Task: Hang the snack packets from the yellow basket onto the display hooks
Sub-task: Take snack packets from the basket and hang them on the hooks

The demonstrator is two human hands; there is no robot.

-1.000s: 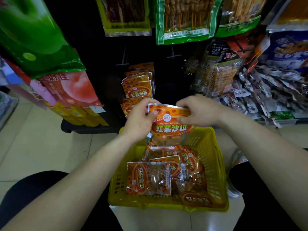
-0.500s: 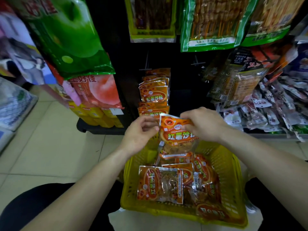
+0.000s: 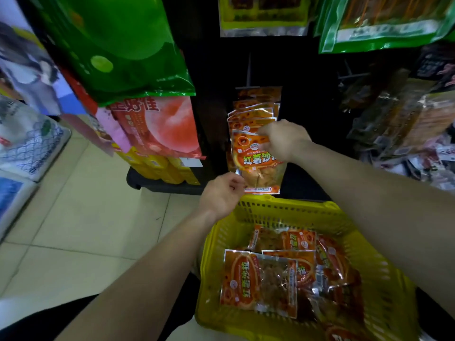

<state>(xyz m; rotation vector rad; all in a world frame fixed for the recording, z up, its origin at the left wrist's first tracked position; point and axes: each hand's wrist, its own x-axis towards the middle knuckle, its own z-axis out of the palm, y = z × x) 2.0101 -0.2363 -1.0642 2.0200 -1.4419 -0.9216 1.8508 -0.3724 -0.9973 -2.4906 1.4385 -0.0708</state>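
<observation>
My right hand (image 3: 283,140) pinches the top right edge of an orange snack packet (image 3: 253,163), holding it upright in front of several matching packets (image 3: 256,107) hanging on a display hook. My left hand (image 3: 221,195) sits below it with curled fingers at the packet's lower left corner; whether they grip the corner I cannot tell. The yellow basket (image 3: 278,207) is below the hands and holds several more orange packets (image 3: 258,279). The hook's tip is hidden behind the packets.
A big green bag (image 3: 118,45) and a red peach bag (image 3: 157,124) hang at the left. Green-edged bags (image 3: 384,23) hang above right; dark packets (image 3: 406,124) crowd the right shelf. Beige floor tiles (image 3: 81,217) lie left of the basket.
The held packet has risen from above the basket to the hanging row. My left hand let go of its top and dropped to its lower left corner. The camera view shifted.
</observation>
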